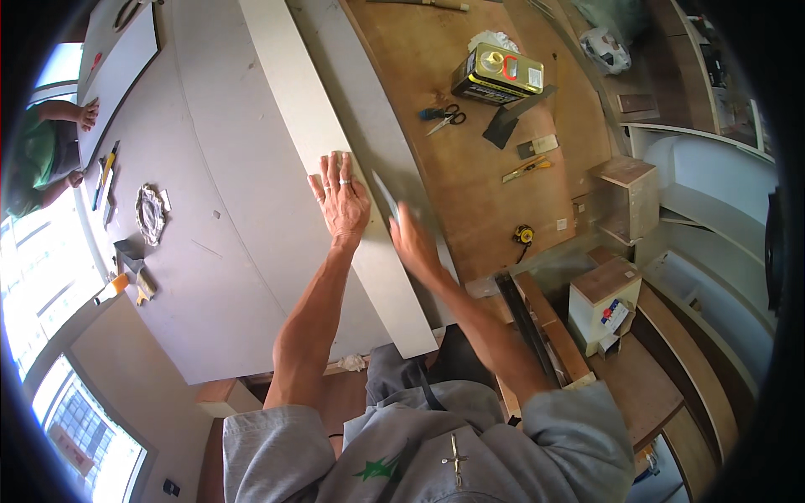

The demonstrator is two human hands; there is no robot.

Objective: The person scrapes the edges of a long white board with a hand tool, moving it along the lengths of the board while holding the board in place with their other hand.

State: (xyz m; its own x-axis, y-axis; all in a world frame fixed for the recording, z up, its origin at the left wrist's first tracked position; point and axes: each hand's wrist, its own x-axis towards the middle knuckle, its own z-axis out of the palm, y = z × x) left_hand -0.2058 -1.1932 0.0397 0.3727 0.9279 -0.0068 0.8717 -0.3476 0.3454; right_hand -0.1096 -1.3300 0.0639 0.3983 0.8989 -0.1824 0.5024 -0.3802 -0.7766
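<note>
A long pale board [302, 107] lies lengthwise on the large light-grey sheet [239, 157]. My left hand [343, 198] rests flat on the board, fingers spread and a ring on one finger. Just right of the board, my right hand [412, 242] is closed on a thin pointed tool [385, 192], perhaps a file or blade; motion blur hides its exact kind. The tool lies close along the board's right edge; whether it touches is unclear. Under my right forearm runs a grey strip of the sheet's surface.
Right, on a brown wooden panel [440, 157], are a metal can [497, 74], scissors [448, 119], utility knife [527, 168] and tape measure [523, 234]. Left lie a silvery oval dish [151, 214] and brushes [146, 286]. At upper left another person's hand [89, 115] touches a white panel [122, 69]. Cabinet parts [604, 298] stand right.
</note>
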